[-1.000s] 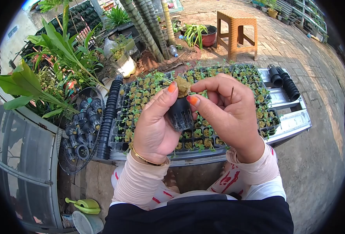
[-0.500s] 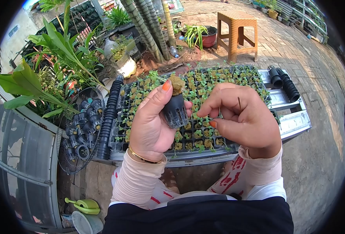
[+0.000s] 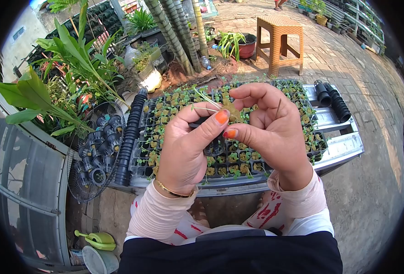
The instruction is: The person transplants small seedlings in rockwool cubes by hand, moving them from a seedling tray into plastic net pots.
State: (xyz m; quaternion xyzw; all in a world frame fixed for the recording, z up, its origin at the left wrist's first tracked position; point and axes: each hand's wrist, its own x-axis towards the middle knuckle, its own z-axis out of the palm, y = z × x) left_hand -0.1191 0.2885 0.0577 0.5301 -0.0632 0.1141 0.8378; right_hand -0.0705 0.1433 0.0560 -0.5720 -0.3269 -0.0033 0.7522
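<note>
My left hand (image 3: 183, 146) is closed around a black net pot (image 3: 215, 147), mostly hidden behind the fingers. Its thumb presses on a brownish rockwool plug (image 3: 231, 109) at the pot's top. From the plug, a seedling (image 3: 206, 98) with thin pale stems leans to the left. My right hand (image 3: 275, 132) is at the plug's right side, its thumb tip touching or nearly touching it and its index finger curved above. A thin brown stick (image 3: 279, 108) is tucked in the right hand's curled fingers. Below both hands lies a seedling tray (image 3: 220, 171) with rockwool plugs and small sprouts.
Stacked black net pots (image 3: 131, 137) lie along the tray's left edge, and more stacks (image 3: 337, 102) rest on the metal table (image 3: 343, 144). A wire basket (image 3: 92, 194) holds loose net pots. A woven-pattern stool (image 3: 279, 25) stands behind; a green watering can (image 3: 100, 240) is lower left.
My right hand has moved left and up to the plug, its fingers opening somewhat. My left hand has shifted slightly right, its thumb now over the plug, and the seedling's stems show more.
</note>
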